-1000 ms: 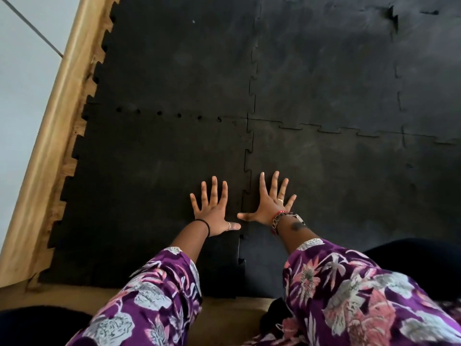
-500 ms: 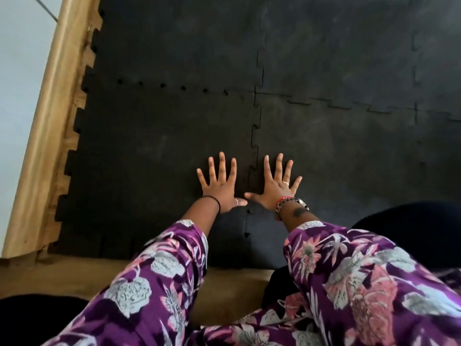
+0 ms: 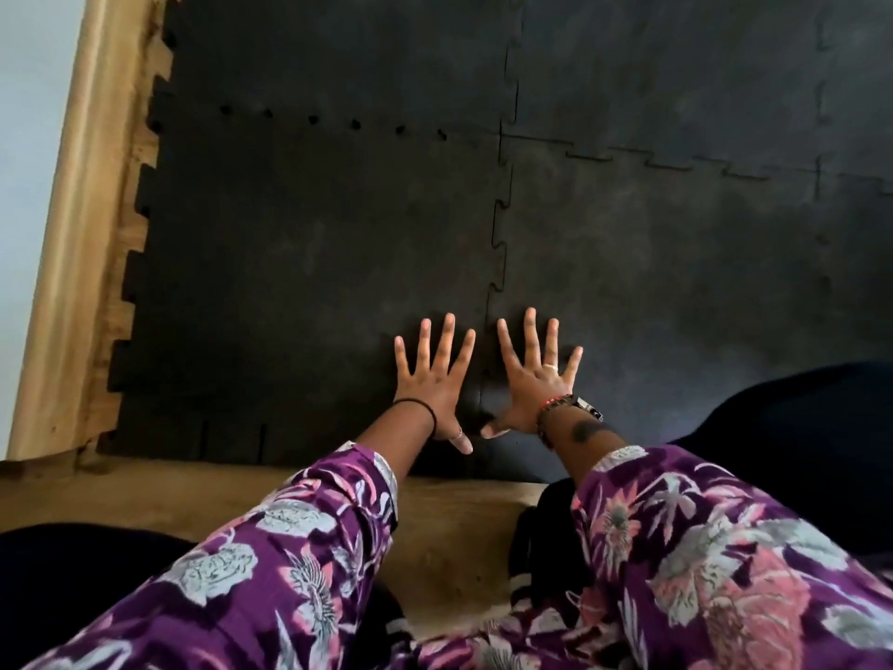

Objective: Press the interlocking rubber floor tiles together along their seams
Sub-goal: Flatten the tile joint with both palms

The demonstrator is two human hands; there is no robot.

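Black rubber floor tiles with jigsaw edges cover the floor. My left hand [image 3: 432,379] lies flat, fingers spread, on the near left tile [image 3: 299,263]. My right hand [image 3: 534,377] lies flat on the near right tile [image 3: 676,282]. Between the two hands runs the vertical toothed seam [image 3: 497,244], and my thumbs almost meet over its near end. A horizontal seam [image 3: 676,164] crosses farther away; its left stretch shows a row of small dark gaps [image 3: 333,120]. Both hands hold nothing.
A wooden skirting board [image 3: 82,210] runs along the left, with the tile's toothed edge against it. Bare brown floor [image 3: 435,515] lies in front of the tiles. My purple floral sleeves fill the foreground. A dark rounded shape [image 3: 797,427] sits at the right.
Both hands have slid nearer along the vertical seam, staying flat either side of it. The view has tilted down, so more bare floor shows.
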